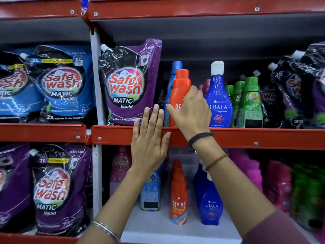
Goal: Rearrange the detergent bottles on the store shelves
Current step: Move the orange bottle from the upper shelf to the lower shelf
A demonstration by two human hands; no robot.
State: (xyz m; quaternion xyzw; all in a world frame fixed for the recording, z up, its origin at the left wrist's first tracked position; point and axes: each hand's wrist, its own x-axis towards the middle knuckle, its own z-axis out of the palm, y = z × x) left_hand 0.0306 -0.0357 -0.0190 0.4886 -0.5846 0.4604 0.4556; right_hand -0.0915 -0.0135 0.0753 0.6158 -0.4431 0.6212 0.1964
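We see the right hand (190, 113) at the centre of the frame wrapped around a tall orange plastic bottle with an orange cap (179, 88), which stands upright on the red metal shelf edge (246, 136). A blue-capped light-blue bottle (175, 71) stands just behind it, and a dark blue Ujala bottle with a white cap (219, 101) stands just to its right. The left hand (149, 141) is flat and released, fingers extended, lying against the shelf edge and touching the lower corner of the purple Safewash Matic pouch (130, 81). On the lower shelf we see another orange Revive bottle (178, 196).
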